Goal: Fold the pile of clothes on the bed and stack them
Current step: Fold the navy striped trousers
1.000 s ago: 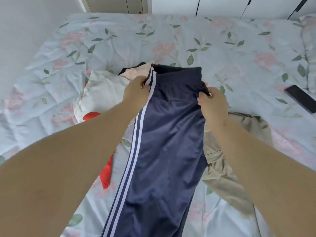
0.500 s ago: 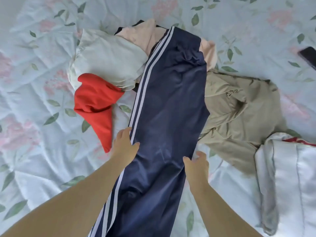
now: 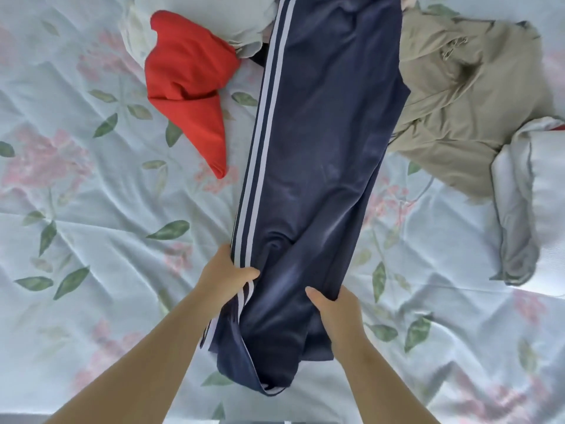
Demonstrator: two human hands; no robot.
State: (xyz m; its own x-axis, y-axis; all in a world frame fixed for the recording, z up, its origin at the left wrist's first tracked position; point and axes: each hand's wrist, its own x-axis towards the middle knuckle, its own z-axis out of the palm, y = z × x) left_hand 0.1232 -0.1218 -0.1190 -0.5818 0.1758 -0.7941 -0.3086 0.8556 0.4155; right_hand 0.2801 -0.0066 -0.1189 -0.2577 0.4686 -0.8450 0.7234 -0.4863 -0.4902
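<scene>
Seen from the head camera, one pair of navy track pants [image 3: 318, 166] with white side stripes lies stretched lengthwise down the middle of the bed [image 3: 91, 209], its hems toward the near edge. Around it I count four more garments: one red piece [image 3: 186, 84] to the left, one pale piece [image 3: 214, 16] at the far edge above it, one khaki garment [image 3: 458, 96] to the right, and one folded white item [image 3: 538, 191] by the right edge. Two hands work the lower legs of the pants: the left hand [image 3: 226, 276] pinches the striped left edge, fingers closed on the cloth, and the right hand [image 3: 339, 313] grips the right edge, thumb on top. The pants overlap the khaki garment's left margin. Open floral bedding lies along the left side and the near right corner.
</scene>
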